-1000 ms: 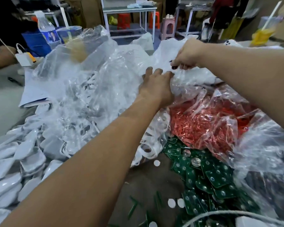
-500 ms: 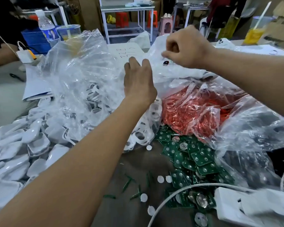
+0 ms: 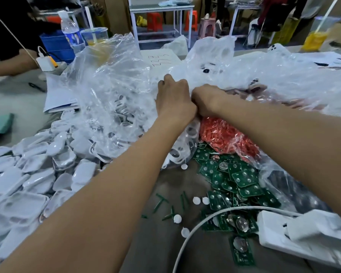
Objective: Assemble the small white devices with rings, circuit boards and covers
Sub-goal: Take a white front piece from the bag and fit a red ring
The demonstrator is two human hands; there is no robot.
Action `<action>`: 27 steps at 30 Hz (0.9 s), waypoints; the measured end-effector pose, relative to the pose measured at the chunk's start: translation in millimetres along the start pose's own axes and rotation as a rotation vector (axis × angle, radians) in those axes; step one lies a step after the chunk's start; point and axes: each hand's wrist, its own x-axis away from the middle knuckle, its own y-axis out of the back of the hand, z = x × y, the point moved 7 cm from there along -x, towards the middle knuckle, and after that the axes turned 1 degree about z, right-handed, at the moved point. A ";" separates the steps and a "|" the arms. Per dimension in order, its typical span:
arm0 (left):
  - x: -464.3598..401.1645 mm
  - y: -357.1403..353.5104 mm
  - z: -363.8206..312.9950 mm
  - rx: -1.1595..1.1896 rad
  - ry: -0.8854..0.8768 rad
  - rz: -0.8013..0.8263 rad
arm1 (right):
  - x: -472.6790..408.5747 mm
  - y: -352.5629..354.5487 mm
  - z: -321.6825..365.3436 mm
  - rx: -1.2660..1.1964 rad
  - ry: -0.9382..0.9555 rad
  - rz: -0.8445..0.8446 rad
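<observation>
My left hand (image 3: 174, 99) and my right hand (image 3: 206, 99) meet at the middle of the bench, both with fingers curled into clear plastic bags. The left one grips the clear bag of white ring parts (image 3: 110, 107). The right one grips the white-filled clear bag (image 3: 264, 75) that lies over the bag of red rings (image 3: 222, 136). A heap of white covers (image 3: 34, 174) lies at the left. Green circuit boards (image 3: 236, 184) are piled at the lower right, some with coin cells.
A white power strip (image 3: 295, 235) and its white cable (image 3: 201, 223) lie at the lower right. Small white discs (image 3: 196, 200) and green strips dot the brown table (image 3: 165, 253). A water bottle (image 3: 71, 32), papers (image 3: 57, 91) and another person's arm (image 3: 10, 64) are at the far left.
My right hand has come down and left, meeting my left hand at the bags. My left hand has closed its fingers on the plastic. The camera moved closer.
</observation>
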 end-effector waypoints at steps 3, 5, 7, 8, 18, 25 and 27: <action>13.2 12.5 -11.6 0.134 -0.145 -0.081 | -4.6 7.1 -5.1 -0.039 0.003 -0.062; 25.5 17.1 -14.3 0.355 -0.191 -0.018 | -5.3 13.1 -8.3 -0.066 -0.009 -0.084; 38.1 20.1 -6.6 0.684 -0.104 0.111 | -5.8 16.3 -11.7 -0.090 -0.039 -0.108; 43.7 22.2 -1.8 0.832 -0.055 0.175 | -5.0 19.6 -14.3 -0.117 -0.066 -0.150; 86.0 62.1 88.6 -0.246 0.206 0.308 | 34.9 32.5 -43.8 -0.699 -0.579 -0.506; 79.4 43.6 111.7 -0.283 0.163 0.180 | 88.3 24.5 -10.1 -1.321 -0.609 -0.651; 77.2 28.6 107.9 -0.368 0.063 0.228 | 109.5 24.1 11.7 -1.323 -0.352 -0.548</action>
